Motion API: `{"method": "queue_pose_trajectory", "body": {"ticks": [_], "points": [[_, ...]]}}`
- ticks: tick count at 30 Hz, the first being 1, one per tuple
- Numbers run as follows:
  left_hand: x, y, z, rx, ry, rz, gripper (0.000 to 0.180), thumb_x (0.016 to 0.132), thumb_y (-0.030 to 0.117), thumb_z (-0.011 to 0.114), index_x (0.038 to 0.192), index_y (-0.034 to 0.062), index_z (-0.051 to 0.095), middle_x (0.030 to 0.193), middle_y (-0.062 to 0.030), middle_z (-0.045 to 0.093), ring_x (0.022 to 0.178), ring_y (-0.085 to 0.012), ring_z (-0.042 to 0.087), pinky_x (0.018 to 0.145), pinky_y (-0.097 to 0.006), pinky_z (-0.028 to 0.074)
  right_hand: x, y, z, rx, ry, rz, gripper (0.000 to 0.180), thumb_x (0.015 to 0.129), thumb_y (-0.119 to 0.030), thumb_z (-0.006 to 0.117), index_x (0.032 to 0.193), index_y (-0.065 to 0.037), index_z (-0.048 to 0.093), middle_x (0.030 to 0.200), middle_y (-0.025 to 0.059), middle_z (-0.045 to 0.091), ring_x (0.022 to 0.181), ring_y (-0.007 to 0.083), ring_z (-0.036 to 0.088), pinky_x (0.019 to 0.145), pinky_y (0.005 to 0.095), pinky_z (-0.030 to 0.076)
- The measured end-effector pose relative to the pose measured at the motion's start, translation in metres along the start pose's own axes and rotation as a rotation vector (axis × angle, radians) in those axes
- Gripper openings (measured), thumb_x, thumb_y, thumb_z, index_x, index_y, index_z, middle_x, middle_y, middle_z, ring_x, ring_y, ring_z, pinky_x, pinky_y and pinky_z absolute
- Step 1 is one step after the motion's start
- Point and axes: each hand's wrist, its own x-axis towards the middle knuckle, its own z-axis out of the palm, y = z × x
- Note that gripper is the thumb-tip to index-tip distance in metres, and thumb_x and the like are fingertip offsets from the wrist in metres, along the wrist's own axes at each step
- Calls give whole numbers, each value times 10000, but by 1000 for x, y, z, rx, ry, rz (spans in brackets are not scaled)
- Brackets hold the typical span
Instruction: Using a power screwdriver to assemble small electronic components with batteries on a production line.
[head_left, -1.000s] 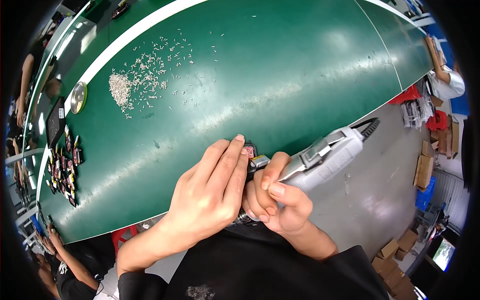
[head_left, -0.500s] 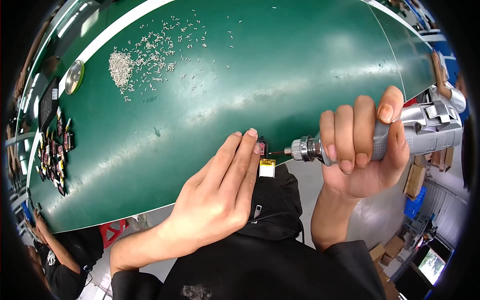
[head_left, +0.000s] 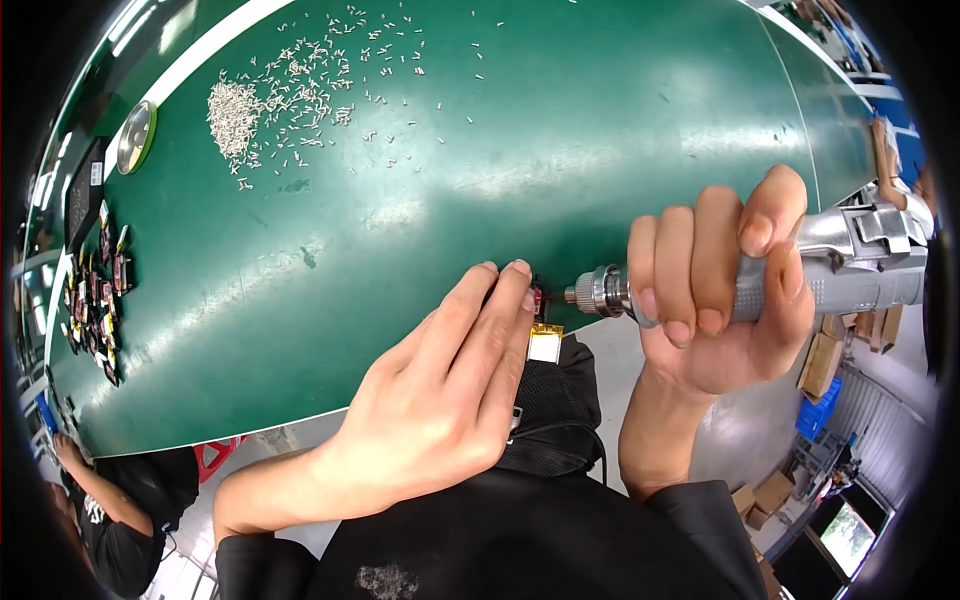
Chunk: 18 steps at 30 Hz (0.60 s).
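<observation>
At the near edge of the green work table (head_left: 560,130), a small dark part with a flat yellow-and-white tab (head_left: 544,343) is being pinned under the left hand (head_left: 440,400), fingers closed down on it; the grey metal power screwdriver (head_left: 780,280) is being gripped in the clenched right hand (head_left: 715,290), its tip being brought against the part; fastening seems in hand; steady alignment is being called for next; loose silvery screws (head_left: 260,100) are lying well apart.
</observation>
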Motion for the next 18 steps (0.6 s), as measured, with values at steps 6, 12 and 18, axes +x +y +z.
{"method": "queue_pose_trajectory", "body": {"ticks": [6,12,18], "points": [[-1,1,4,7,50,15,332,662,-59,663,974,-154,603,1089,-249,593,971,-353,595,739,-386,551,5,-5,16,-263,-108,57,138,960,-189,472,901,-78,415,565,-16,429,436,84,419,493,248,390],[0,2,4,50,79,40,338,660,-49,664,976,-148,600,1066,-237,593,990,-345,585,735,-385,553,14,-3,14,-179,-213,40,142,892,-129,548,871,-65,424,555,-14,434,411,85,404,447,248,363],[-1,-6,-12,47,27,71,357,677,-5,630,1007,-137,603,1090,-219,591,1035,-328,573,800,-370,538,21,4,17,18,-284,93,121,794,-74,604,790,-41,488,525,1,455,387,104,414,421,256,357]]}}
